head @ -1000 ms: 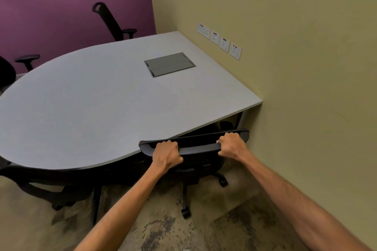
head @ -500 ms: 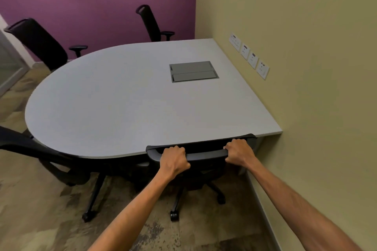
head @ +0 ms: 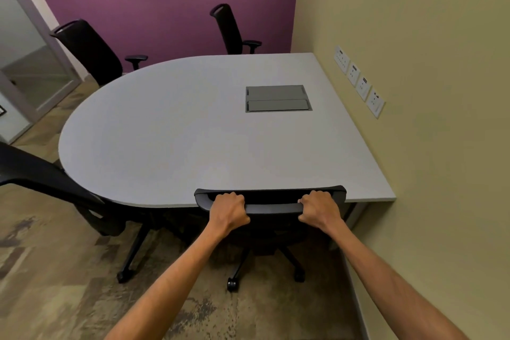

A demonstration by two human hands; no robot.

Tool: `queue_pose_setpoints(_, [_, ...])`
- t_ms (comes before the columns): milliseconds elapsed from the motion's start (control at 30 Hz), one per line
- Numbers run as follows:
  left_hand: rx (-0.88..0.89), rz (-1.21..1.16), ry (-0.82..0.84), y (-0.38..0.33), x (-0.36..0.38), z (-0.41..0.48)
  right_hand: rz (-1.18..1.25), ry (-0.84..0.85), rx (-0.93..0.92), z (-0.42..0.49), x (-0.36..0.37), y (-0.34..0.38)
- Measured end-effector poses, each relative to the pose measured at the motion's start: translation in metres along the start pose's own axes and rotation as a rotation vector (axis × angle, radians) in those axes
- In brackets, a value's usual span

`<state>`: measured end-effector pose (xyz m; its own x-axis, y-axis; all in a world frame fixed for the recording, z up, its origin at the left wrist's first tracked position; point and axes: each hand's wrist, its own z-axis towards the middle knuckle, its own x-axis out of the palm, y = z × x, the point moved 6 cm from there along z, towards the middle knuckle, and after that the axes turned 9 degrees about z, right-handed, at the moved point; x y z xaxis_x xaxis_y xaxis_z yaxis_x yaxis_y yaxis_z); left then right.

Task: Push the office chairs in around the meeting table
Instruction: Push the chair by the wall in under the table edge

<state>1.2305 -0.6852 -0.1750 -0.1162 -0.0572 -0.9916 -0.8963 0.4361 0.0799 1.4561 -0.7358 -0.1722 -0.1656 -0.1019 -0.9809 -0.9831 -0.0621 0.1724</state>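
A black office chair [head: 271,208] stands at the near edge of the grey meeting table [head: 179,141], its seat tucked under the top. My left hand [head: 228,212] and my right hand [head: 319,210] both grip the top bar of its backrest. A second black chair [head: 49,182] sits at the table's near left curve, angled, with its base partly under the top. Two more black chairs stand on the far side: one [head: 91,50] at the far left, set back from the table, and one [head: 230,29] at the far edge by the purple wall.
A yellow wall with several sockets [head: 358,83] runs close along the right side of the table. A grey cable hatch [head: 278,98] is set in the tabletop. A glass door [head: 24,63] is at far left. Patterned carpet [head: 55,284] lies to my left.
The view has swung left and risen, bringing the two far chairs and the door into sight. The held chair now sits squarer to the table edge, its backrest close against it.
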Motion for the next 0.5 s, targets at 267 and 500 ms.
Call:
queue_pose_setpoints(267, [0.033,-0.049,-0.185,-0.004,-0.003,-0.018,-0.015,-0.146,-0.101,-0.013,-0.001,0.007])
queue_pose_setpoints(500, [-0.051,-0.145,-0.495,0.032,-0.015,-0.057,0.141,-0.429,-0.136,-0.012,-0.012,0.049])
